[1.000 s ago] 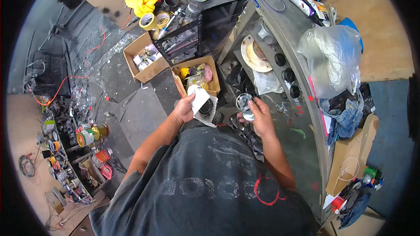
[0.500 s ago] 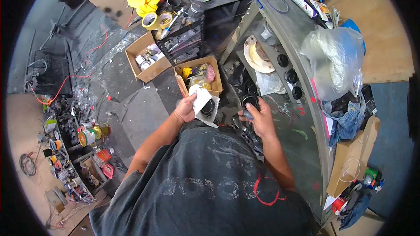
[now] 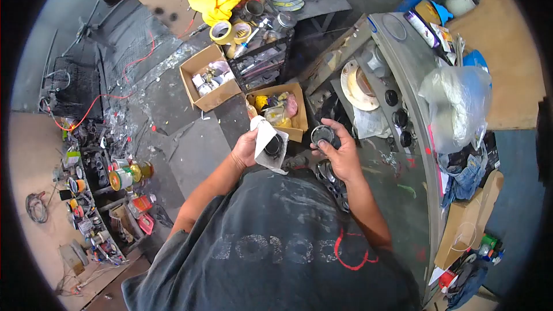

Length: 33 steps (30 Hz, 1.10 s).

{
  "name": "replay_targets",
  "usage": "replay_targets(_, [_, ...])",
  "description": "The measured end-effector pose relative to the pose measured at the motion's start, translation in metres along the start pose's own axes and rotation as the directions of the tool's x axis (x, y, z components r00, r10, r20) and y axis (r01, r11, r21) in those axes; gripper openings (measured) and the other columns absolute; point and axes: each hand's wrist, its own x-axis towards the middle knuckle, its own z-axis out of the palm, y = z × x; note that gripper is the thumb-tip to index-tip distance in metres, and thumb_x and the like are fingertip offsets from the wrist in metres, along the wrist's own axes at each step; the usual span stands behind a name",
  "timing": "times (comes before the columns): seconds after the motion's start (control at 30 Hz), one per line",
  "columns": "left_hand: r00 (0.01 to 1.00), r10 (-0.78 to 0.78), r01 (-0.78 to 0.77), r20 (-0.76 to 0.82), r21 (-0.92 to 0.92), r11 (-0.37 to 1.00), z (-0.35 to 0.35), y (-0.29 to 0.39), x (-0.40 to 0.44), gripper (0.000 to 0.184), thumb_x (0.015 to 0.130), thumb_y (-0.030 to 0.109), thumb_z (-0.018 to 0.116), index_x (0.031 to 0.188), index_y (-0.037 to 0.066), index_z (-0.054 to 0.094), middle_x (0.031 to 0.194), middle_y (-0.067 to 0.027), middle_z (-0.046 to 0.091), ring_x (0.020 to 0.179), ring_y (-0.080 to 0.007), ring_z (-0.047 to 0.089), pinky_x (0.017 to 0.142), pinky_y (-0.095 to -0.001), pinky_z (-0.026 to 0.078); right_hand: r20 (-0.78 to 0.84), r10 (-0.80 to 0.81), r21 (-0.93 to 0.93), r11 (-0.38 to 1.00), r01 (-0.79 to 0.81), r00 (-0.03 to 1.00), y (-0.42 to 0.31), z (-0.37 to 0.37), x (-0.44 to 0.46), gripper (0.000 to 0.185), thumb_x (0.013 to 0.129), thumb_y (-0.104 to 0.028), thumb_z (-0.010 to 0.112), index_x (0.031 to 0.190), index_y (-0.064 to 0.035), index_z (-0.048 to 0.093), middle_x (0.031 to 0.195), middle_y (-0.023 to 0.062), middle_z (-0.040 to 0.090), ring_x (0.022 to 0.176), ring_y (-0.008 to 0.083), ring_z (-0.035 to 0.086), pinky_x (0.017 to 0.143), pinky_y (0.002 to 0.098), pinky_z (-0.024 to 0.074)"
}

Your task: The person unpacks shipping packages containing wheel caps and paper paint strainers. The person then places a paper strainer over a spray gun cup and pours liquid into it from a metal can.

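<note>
My left hand [image 3: 246, 148] grips a white paper sheet [image 3: 265, 137] in front of my chest. On or inside this wrapping sits a round black piece [image 3: 275, 145]. My right hand [image 3: 341, 151] holds a round dark disc with a grey rim [image 3: 324, 135] between thumb and fingers, a little to the right of the paper and apart from it. Just beyond both hands stands a cardboard box [image 3: 296, 133] with yellow and pink items inside. Farther left is another open box [image 3: 222, 99] holding white pieces.
At the right, a grey bench [image 3: 415, 196] carries round black pieces, a plate [image 3: 358, 87] and a clear plastic bag [image 3: 455, 106]. Tape rolls [image 3: 221, 32] and a yellow cloth [image 3: 222, 4] lie at the top. Cans [image 3: 121, 178] stand left.
The view has shifted, so the surroundings appear farther right and lower. My right hand has turned the disc and raised it slightly. My left hand still holds the paper.
</note>
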Motion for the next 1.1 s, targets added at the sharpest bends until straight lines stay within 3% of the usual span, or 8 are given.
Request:
replay_targets(0.53, [0.963, 0.187, -0.196, -0.195, -0.029, 0.98, 0.029, 0.102, -0.05, 0.039, 0.098, 0.033, 0.057, 0.122, 0.003, 0.066, 0.117, -0.017, 0.071, 0.102, -0.0304, 0.071, 0.096, -0.0511, 0.056, 0.083, -0.134, -0.189, 0.971, 0.147, 0.987, -0.014, 0.135, 0.067, 0.066, 0.082, 0.016, 0.071, 0.14, -0.0052, 0.048, 0.115, 0.0093, 0.065, 0.102, 0.0223, 0.07, 0.09, 0.0364, 0.0606])
replay_targets(0.63, [0.969, 0.221, -0.225, -0.113, -0.025, 0.974, 0.026, 0.117, -0.063, 0.041, 0.1, 0.036, 0.056, 0.124, 0.004, 0.065, 0.118, -0.016, 0.071, 0.105, -0.0299, 0.071, 0.097, -0.051, 0.055, 0.108, 0.009, 0.371, 0.927, -0.049, 0.994, -0.01, 0.146, 0.073, 0.061, 0.086, 0.005, 0.072, 0.142, -0.004, 0.046, 0.125, 0.0132, 0.061, 0.103, 0.0265, 0.07, 0.089, 0.0402, 0.0619])
replay_targets(0.7, [0.956, 0.257, -0.264, -0.144, -0.03, 0.964, 0.009, 0.122, -0.068, 0.043, 0.102, 0.037, 0.054, 0.131, 0.006, 0.062, 0.124, -0.0139, 0.07, 0.113, -0.0301, 0.068, 0.103, -0.0521, 0.051, 0.209, -0.051, 0.459, 0.887, -0.052, 0.977, 0.01, 0.138, 0.081, 0.057, 0.094, -0.012, 0.068, 0.144, -0.0032, 0.043, 0.138, 0.0186, 0.053, 0.119, 0.0342, 0.063, 0.095, 0.0451, 0.0604])
replay_targets(0.77, [0.948, 0.228, -0.232, -0.222, 0.011, 0.973, -0.001, 0.127, -0.076, 0.046, 0.103, 0.037, 0.053, 0.138, 0.007, 0.058, 0.13, -0.0117, 0.067, 0.12, -0.0302, 0.064, 0.108, -0.0522, 0.047, 0.304, -0.061, 0.791, 0.571, -0.217, 0.951, 0.009, 0.15, 0.083, 0.055, 0.101, -0.026, 0.059, 0.147, -0.0029, 0.041, 0.152, 0.0236, 0.041, 0.135, 0.0428, 0.049, 0.101, 0.0515, 0.0568])
replay_targets(0.9, [0.955, 0.173, -0.174, -0.242, 0.016, 0.985, -0.009, 0.138, -0.087, 0.048, 0.103, 0.038, 0.053, 0.141, 0.008, 0.056, 0.133, -0.0106, 0.066, 0.122, -0.0297, 0.063, 0.106, -0.0504, 0.048, 0.346, -0.1, 0.8, 0.551, -0.237, 0.933, 0.014, 0.162, 0.087, 0.048, 0.104, -0.033, 0.052, 0.14, -0.0017, 0.052, 0.16, 0.0256, 0.029, 0.143, 0.0496, 0.036, 0.104, 0.0579, 0.0533])
replay_targets(0.97, [0.948, 0.178, -0.166, -0.262, 0.068, 0.984, -0.008, 0.142, -0.09, 0.048, 0.104, 0.037, 0.052, 0.141, 0.008, 0.055, 0.133, -0.0103, 0.066, 0.12, -0.0293, 0.065, 0.104, -0.0502, 0.049, 0.311, -0.067, 0.811, 0.539, -0.228, 0.948, 0.02, 0.158, 0.087, 0.043, 0.104, -0.031, 0.052, 0.135, -0.0013, 0.057, 0.149, 0.0241, 0.045, 0.136, 0.0464, 0.046, 0.1, 0.0569, 0.0556])
replay_targets(1.03, [0.899, 0.216, -0.16, -0.38, 0.172, 0.972, -0.011, 0.146, -0.085, 0.045, 0.106, 0.033, 0.047, 0.141, 0.006, 0.054, 0.13, -0.0098, 0.067, 0.114, -0.0284, 0.067, 0.099, -0.0493, 0.053, 0.292, 0.125, 0.561, 0.781, -0.276, 0.948, 0.034, 0.133, 0.09, 0.037, 0.102, -0.024, 0.055, 0.132, -0.0046, 0.059, 0.131, 0.0188, 0.061, 0.123, 0.0368, 0.059, 0.088, 0.0538, 0.0596])
replay_targets(1.1, [0.892, 0.191, -0.108, -0.409, 0.218, 0.97, -0.005, 0.149, -0.08, 0.044, 0.108, 0.031, 0.041, 0.139, 0.003, 0.052, 0.129, -0.0132, 0.067, 0.114, -0.031, 0.067, 0.101, -0.0501, 0.052, 0.055, 0.277, -0.092, 0.958, -0.272, 0.959, -0.005, 0.168, 0.081, 0.029, 0.096, -0.018, 0.063, 0.122, -0.0065, 0.067, 0.117, 0.0136, 0.067, 0.109, 0.0275, 0.065, 0.075, 0.0435, 0.0603])
